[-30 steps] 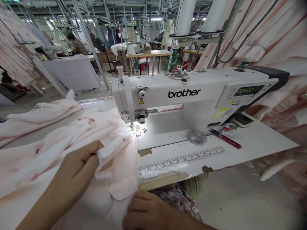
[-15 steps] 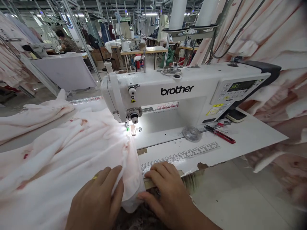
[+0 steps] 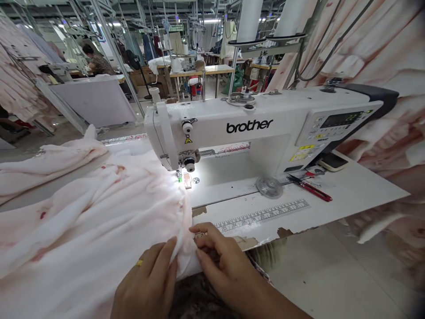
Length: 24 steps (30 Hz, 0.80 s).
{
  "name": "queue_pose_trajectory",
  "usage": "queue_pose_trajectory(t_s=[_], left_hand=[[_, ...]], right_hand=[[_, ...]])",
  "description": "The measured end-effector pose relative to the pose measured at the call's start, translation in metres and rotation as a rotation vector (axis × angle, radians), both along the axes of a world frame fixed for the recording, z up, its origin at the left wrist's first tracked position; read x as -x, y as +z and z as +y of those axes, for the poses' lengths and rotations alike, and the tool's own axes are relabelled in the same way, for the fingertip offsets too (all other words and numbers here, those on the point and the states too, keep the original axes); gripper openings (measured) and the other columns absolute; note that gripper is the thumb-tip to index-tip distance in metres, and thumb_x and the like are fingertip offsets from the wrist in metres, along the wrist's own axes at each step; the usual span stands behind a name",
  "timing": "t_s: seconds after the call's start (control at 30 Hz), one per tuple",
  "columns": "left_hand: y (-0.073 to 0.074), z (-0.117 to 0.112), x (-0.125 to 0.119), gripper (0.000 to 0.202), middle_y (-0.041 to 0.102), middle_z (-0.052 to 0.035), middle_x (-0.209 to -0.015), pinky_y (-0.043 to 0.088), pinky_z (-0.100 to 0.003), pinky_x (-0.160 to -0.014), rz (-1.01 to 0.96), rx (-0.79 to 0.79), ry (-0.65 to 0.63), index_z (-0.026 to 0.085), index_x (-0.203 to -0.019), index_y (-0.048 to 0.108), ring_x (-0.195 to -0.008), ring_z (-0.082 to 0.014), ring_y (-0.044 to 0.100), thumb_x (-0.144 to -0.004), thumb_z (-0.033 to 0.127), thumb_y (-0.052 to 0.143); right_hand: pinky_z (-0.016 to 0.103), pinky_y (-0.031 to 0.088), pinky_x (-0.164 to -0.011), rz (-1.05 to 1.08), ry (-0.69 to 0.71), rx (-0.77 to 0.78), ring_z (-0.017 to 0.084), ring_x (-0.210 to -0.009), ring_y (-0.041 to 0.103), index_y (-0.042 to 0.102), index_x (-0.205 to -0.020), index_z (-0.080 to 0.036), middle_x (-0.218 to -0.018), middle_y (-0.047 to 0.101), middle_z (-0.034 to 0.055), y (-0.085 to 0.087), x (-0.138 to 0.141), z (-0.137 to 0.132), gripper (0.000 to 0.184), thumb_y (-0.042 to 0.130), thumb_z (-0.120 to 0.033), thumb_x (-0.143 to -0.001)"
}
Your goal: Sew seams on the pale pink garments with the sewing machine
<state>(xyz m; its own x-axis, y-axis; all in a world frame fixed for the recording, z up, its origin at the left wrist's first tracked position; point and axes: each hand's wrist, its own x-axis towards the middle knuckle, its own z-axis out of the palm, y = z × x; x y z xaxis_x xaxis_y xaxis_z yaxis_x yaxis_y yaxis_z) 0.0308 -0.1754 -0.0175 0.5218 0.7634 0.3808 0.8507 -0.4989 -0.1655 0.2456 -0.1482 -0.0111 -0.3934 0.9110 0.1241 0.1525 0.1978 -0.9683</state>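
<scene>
At the near table edge (image 3: 299,226), the left hand (image 3: 149,279) and right hand (image 3: 219,261) pinch the pink fabric (image 3: 99,212) hem between fingertips. The hem should probably be held flat and taut, in line with the presser foot (image 3: 179,177).

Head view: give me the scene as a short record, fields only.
left hand: pinches fabric edge at table front; ring on one finger
right hand: pinches the same edge, beside the left
fabric: pale pink, heaped left of the needle, reaching up to it
machine: white Brother, lamp lit at needle
table: tape rule along front, red snips, clear disc, phone
background: person at a far bench
</scene>
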Motion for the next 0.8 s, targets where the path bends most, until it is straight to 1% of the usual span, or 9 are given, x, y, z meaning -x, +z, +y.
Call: queue_pose_trajectory(t_s=[0.07, 0.13, 0.23, 0.3, 0.4, 0.53, 0.6, 0.67, 0.8], left_hand=[[0.004, 0.0, -0.004, 0.034, 0.07, -0.0047, -0.107, 0.049, -0.027, -0.071, -0.01, -0.018, 0.026, 0.017, -0.126, 0.054, -0.088, -0.0171, 0.068, -0.094, 0.014, 0.042], [0.007, 0.001, -0.01, 0.035, 0.069, -0.0047, -0.103, 0.048, -0.028, -0.072, -0.063, -0.02, 0.058, 0.016, -0.129, 0.053, -0.085, -0.0168, 0.066, -0.094, 0.014, 0.045], [0.008, 0.002, -0.017, 0.031, 0.066, -0.0065, -0.103, 0.047, -0.029, -0.08, -0.174, 0.016, 0.037, 0.016, -0.125, 0.055, -0.089, -0.0177, 0.064, -0.095, 0.017, 0.047], [0.006, 0.003, -0.019, 0.028, 0.065, -0.0068, -0.1, 0.047, -0.029, -0.083, -0.226, 0.047, -0.004, 0.015, -0.121, 0.056, -0.089, -0.0178, 0.063, -0.095, 0.018, 0.047], [0.001, 0.004, -0.018, 0.029, 0.066, -0.0061, -0.094, 0.048, -0.029, -0.08, -0.242, 0.064, -0.029, 0.014, -0.123, 0.055, -0.085, -0.0174, 0.062, -0.096, 0.017, 0.047], [0.0, 0.004, -0.016, 0.036, 0.065, -0.0037, -0.085, 0.047, -0.028, -0.07, -0.258, 0.048, 0.019, 0.015, -0.132, 0.051, -0.073, -0.0158, 0.061, -0.096, 0.019, 0.05], [0.002, 0.004, -0.017, 0.034, 0.063, -0.0017, -0.079, 0.046, -0.027, -0.067, -0.269, 0.06, 0.009, 0.017, -0.13, 0.053, -0.07, -0.0149, 0.061, -0.096, 0.018, 0.05], [0.005, 0.004, -0.019, 0.031, 0.063, -0.0016, -0.08, 0.048, -0.027, -0.068, -0.295, 0.081, -0.014, 0.018, -0.125, 0.056, -0.072, -0.0147, 0.061, -0.095, 0.016, 0.05], [0.009, 0.006, -0.025, 0.025, 0.062, -0.006, -0.102, 0.052, -0.026, -0.075, -0.452, 0.143, 0.017, 0.021, -0.114, 0.06, -0.089, -0.0158, 0.062, -0.094, 0.014, 0.048]], right_hand=[[0.025, 0.045, -0.079, -0.051, 0.038, -0.068, 0.015, -0.089, 0.059, 0.048, -0.132, -0.028, -0.101, 0.062, -0.001, 0.005, -0.007, 0.002, 0.046, 0.044, -0.004, -0.093], [0.028, 0.045, -0.089, -0.11, 0.106, -0.164, 0.016, -0.103, 0.056, 0.054, -0.129, -0.026, -0.11, 0.061, 0.0016, 0.009, -0.014, 0.007, 0.046, 0.042, -0.001, -0.092], [0.031, 0.044, -0.092, -0.22, 0.188, -0.38, 0.019, -0.109, 0.053, 0.06, -0.121, -0.021, -0.111, 0.062, 0.0046, 0.008, -0.021, 0.017, 0.04, 0.043, 0.0, -0.092], [0.034, 0.043, -0.089, -0.323, 0.203, -0.615, 0.021, -0.106, 0.054, 0.06, -0.117, -0.015, -0.105, 0.064, 0.0073, 0.004, -0.022, 0.025, 0.029, 0.042, -0.003, -0.098], [0.036, 0.042, -0.077, -0.514, 0.24, -0.952, 0.021, -0.089, 0.056, 0.061, -0.109, -0.008, -0.087, 0.063, 0.0073, 0.0, -0.021, 0.036, 0.021, 0.041, -0.009, -0.105], [0.034, 0.037, -0.063, -0.641, 0.28, -1.245, 0.017, -0.069, 0.048, 0.064, -0.09, -0.013, -0.075, 0.054, 0.002, 0.007, -0.018, 0.047, 0.021, 0.048, -0.009, -0.102], [0.033, 0.036, -0.061, -0.627, 0.321, -1.335, 0.017, -0.066, 0.045, 0.062, -0.079, -0.016, -0.076, 0.053, 0.0017, 0.011, -0.018, 0.052, 0.025, 0.05, -0.009, -0.1], [0.033, 0.036, -0.06, -0.586, 0.353, -1.389, 0.016, -0.066, 0.045, 0.06, -0.073, -0.017, -0.079, 0.053, 0.0019, 0.011, -0.018, 0.057, 0.029, 0.05, -0.011, -0.099], [0.033, 0.04, -0.062, -0.495, 0.338, -1.428, 0.016, -0.07, 0.047, 0.058, -0.07, -0.019, -0.087, 0.058, 0.0017, 0.007, -0.02, 0.064, 0.033, 0.047, -0.013, -0.101]])
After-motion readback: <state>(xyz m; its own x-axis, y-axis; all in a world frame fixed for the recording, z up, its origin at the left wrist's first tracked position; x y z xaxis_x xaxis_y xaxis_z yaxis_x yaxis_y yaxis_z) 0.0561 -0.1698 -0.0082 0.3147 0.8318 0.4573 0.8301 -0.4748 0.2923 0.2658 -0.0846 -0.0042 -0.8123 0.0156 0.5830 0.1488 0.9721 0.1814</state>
